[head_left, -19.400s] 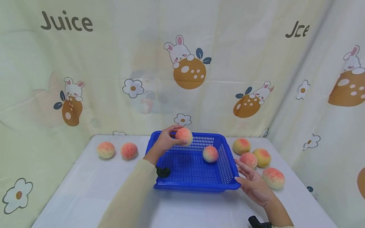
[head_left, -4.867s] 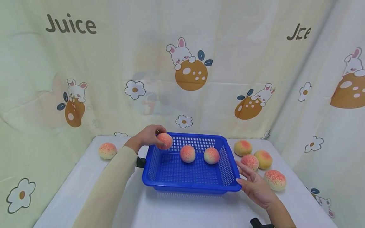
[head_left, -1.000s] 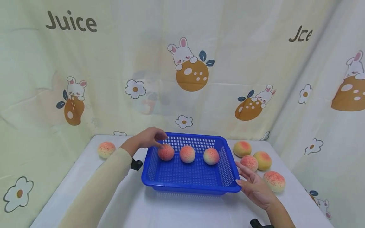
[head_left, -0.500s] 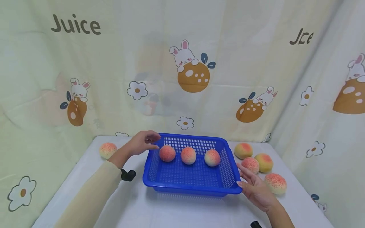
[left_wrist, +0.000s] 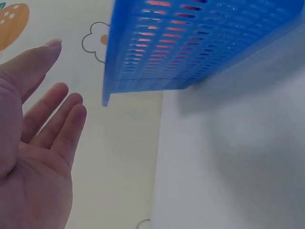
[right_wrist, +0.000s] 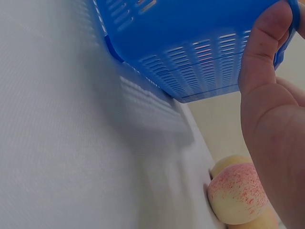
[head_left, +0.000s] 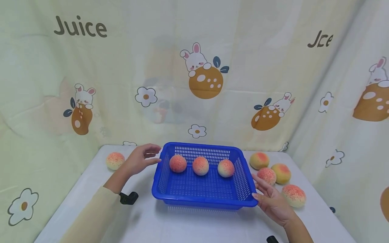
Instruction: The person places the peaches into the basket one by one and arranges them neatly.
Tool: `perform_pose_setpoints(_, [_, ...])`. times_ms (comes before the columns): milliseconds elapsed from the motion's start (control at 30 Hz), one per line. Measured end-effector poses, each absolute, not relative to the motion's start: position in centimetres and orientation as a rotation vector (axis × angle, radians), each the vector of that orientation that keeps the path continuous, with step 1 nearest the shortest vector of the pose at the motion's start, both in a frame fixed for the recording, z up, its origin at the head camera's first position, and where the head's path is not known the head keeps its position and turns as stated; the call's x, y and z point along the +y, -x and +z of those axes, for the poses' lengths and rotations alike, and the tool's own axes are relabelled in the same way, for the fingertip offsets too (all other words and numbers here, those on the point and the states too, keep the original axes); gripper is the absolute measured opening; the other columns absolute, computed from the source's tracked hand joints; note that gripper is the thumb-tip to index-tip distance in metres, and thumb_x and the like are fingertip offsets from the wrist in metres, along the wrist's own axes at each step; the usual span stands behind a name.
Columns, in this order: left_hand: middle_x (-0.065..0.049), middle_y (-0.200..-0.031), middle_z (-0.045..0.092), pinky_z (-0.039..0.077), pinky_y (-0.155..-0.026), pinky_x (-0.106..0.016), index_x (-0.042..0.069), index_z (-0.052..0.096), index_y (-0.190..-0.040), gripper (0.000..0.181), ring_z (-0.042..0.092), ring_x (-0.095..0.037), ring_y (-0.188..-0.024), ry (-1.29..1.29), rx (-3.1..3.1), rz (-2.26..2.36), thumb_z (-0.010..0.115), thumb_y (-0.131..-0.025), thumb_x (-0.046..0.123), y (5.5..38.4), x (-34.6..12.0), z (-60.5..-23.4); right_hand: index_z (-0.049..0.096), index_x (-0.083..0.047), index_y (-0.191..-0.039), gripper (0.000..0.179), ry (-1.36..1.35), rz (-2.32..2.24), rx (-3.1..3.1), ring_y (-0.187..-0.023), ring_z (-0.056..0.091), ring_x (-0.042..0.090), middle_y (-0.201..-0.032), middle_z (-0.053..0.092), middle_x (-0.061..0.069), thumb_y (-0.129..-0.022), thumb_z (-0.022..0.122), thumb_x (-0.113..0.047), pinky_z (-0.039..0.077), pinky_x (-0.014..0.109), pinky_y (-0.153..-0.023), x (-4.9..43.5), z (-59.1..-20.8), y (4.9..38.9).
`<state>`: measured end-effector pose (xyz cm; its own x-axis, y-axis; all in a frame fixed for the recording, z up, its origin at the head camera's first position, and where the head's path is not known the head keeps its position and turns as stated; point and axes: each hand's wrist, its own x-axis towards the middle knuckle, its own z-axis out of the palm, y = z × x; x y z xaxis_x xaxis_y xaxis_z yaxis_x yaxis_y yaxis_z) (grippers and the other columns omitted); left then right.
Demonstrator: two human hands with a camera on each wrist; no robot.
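Note:
A blue perforated plastic basket (head_left: 200, 200) stands mid-table in the head view. Inside it, three peaches lie in a row: a redder left peach (head_left: 178, 163), a middle peach (head_left: 200, 166) and a paler right peach (head_left: 226, 168). My left hand (head_left: 139, 161) holds nothing and hovers just outside the basket's left rim. Its fingers extend loosely, apart from the basket (left_wrist: 157, 57) in the left wrist view. With thumb and fingers, my right hand (head_left: 273, 201) pinches the basket's right rim. The thumb (right_wrist: 264, 52) lies against that rim in the right wrist view.
One peach (head_left: 115, 160) sits at the table's back left, behind my left wrist. Several more fruits, among them a speckled peach (head_left: 293, 195) and a yellowish one (head_left: 281, 173), cluster right of the basket. A printed curtain (head_left: 170, 60) hangs behind the white table (head_left: 194, 226).
Since the oldest frame, two more peaches have come to lie in the basket, the redder one released last. My left hand has since drawn leftward out of it. My right hand stays on the rim.

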<state>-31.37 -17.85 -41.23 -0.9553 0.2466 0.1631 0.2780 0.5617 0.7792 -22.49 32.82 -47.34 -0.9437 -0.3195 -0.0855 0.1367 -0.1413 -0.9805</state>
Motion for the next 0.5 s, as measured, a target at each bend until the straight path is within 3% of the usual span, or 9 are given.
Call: perform_pose_setpoints(500, [-0.02,-0.142,0.06,0.049,-0.108,-0.054,0.008,0.056,-0.14,0.051,0.059,-0.041,-0.131,0.214,-2.63,-1.383,0.075,-0.095,0.022,29.2,-20.5,-45.2,0.014,-0.016,-0.165,0.074,0.195,-2.154,1.823,-0.119,0.063,0.01,-0.135,0.053,-0.003,-0.105,0.054,-0.004,0.054,0.03,-0.104,32.9,-47.5,22.5])
